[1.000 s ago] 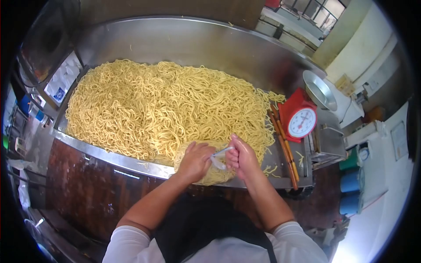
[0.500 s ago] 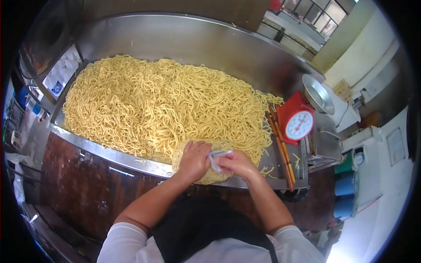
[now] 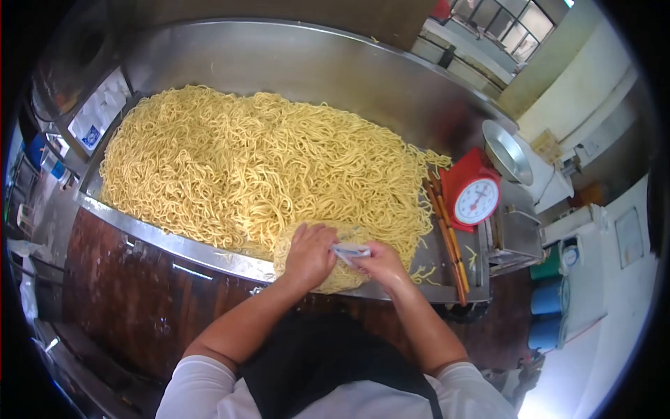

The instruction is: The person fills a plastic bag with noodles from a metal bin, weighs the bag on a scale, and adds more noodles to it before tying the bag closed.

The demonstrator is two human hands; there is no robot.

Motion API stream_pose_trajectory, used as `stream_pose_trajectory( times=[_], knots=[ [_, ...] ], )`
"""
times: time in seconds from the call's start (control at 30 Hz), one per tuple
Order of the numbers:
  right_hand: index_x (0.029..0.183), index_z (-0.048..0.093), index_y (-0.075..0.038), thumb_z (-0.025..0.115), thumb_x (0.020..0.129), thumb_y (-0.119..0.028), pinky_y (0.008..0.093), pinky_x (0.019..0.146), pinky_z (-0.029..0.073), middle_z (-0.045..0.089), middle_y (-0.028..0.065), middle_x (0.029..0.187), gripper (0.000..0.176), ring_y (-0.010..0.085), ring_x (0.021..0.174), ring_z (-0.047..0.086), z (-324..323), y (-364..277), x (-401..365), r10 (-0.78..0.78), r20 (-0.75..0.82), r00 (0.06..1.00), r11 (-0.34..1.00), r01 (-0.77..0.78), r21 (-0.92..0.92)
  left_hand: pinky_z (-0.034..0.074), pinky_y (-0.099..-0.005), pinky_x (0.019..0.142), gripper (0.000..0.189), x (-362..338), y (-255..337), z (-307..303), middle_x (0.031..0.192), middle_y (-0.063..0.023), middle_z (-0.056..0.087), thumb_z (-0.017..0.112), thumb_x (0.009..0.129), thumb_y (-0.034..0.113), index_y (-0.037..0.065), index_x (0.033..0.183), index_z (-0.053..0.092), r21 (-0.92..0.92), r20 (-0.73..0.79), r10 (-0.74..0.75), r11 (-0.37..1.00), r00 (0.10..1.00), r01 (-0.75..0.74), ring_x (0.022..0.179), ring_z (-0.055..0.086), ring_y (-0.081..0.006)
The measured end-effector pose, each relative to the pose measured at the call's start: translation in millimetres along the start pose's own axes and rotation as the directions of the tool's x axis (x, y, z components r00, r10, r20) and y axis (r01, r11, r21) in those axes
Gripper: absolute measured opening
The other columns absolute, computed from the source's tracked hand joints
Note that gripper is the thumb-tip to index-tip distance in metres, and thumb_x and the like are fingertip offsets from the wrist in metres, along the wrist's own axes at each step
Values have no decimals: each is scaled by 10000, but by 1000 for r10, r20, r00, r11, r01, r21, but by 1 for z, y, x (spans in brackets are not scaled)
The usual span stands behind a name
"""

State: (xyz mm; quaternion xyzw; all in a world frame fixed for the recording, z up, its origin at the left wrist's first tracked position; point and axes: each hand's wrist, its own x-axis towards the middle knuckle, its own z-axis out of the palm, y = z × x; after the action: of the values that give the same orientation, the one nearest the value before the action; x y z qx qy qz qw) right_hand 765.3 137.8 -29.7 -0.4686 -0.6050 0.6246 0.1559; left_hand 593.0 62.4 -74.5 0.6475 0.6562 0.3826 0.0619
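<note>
A clear plastic bag of noodles (image 3: pixel 342 281) lies at the front edge of the metal tray, against the big heap of yellow noodles (image 3: pixel 265 160). My left hand (image 3: pixel 310 253) rests over the bag with its back up and holds it close to the gathered plastic; its thumb is partly hidden. The bag's whitish gathered end (image 3: pixel 349 251) stretches between both hands. My right hand (image 3: pixel 382 264) is closed on that end, fingers pinched together.
The metal tray (image 3: pixel 167 230) has raised walls. On its right side lie brown sticks (image 3: pixel 447 237) beside a red dial scale (image 3: pixel 472 188) with a metal pan (image 3: pixel 507 151). Blue bins (image 3: pixel 548 300) stand further right on the floor.
My right hand has turned slightly, and the plastic end between my hands has shifted its shape and lies lower. My left hand and the bag stay in place.
</note>
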Motion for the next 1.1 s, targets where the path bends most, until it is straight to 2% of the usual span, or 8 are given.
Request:
stream_pose_trajectory(
  times=[0.07, 0.27, 0.33, 0.43, 0.63, 0.77, 0.83, 1.1],
  knots=[
    [1044, 660, 21, 688, 852, -17, 259, 713, 542, 687, 38, 912, 197, 115, 789, 652, 3, -5, -3, -4, 38, 999, 992, 9, -125, 317, -536, 1090, 218, 0, 0, 0, 1176, -81, 651, 646, 791, 120, 83, 1004, 621, 9, 6, -3, 1000, 1000, 3, 1202, 543, -301],
    [1218, 574, 10, 688, 863, -26, 223, 677, 499, 673, 56, 1045, 375, 92, 804, 621, 7, 8, 5, -172, -18, 985, 964, 172, 204, 316, -533, 1093, 226, 0, 2, -3, 1178, -84, 651, 647, 788, 122, 80, 1009, 622, 15, -4, 6, 1000, 1000, -6, 1204, 543, -302],
    [1266, 549, -25, 670, 886, -48, 195, 578, 431, 659, 33, 1016, 399, 56, 703, 563, -3, 5, 7, 38, 117, 992, 911, -83, 403, 316, -532, 1093, 263, -1, 4, -5, 1177, -89, 652, 644, 792, 126, 74, 1049, 627, 27, 20, 3, 1000, 1000, -4, 1202, 545, -306],
    [1269, 539, -68, 645, 912, -69, 198, 524, 387, 633, -1, 942, 372, 39, 627, 496, -6, 3, 5, -27, 292, 956, 778, -164, 607, 321, -528, 1087, 290, 0, 4, -4, 1173, -94, 652, 633, 805, 130, 67, 1088, 630, 57, 11, 23, 998, 1000, -24, 1198, 547, -308],
    [1159, 555, -109, 582, 981, -202, 210, 492, 358, 520, -52, 751, 202, 49, 532, 400, 5, -17, 6, 89, 199, 976, 659, -208, 723, 337, -524, 1060, 278, 0, 0, -1, 1158, -94, 650, 614, 819, 129, 63, 1089, 634, 37, -30, 37, 999, 999, -36, 1177, 553, -309],
    [1084, 572, -100, 484, 1030, -323, 213, 474, 329, 443, -54, 650, 246, 62, 498, 361, 7, -44, -29, 194, 326, 925, 720, -360, 593, 337, -523, 1059, 276, 2, 0, -4, 1155, -93, 650, 614, 814, 123, 65, 1083, 634, 43, -27, 53, 998, 998, -51, 1182, 547, -312],
    [987, 577, -76, 383, 1050, -401, 244, 472, 363, 396, -44, 588, 384, 73, 481, 354, 6, -60, -43, -13, 71, 997, 976, -3, 219, 337, -520, 1058, 261, 1, 6, -9, 1154, -93, 649, 609, 813, 113, 69, 1068, 633, 18, 45, 73, 997, 996, -74, 1184, 541, -314],
    [950, 593, -56, 545, 1001, -331, 226, 496, 395, 524, -21, 681, 284, 58, 533, 443, -7, -42, -8, -150, -29, 988, 973, 153, 171, 335, -537, 1061, 227, 5, 4, -8, 1151, -92, 651, 607, 810, 112, 68, 1030, 641, -10, 65, -4, 1000, 998, 5, 1173, 546, -309]
  ],
)
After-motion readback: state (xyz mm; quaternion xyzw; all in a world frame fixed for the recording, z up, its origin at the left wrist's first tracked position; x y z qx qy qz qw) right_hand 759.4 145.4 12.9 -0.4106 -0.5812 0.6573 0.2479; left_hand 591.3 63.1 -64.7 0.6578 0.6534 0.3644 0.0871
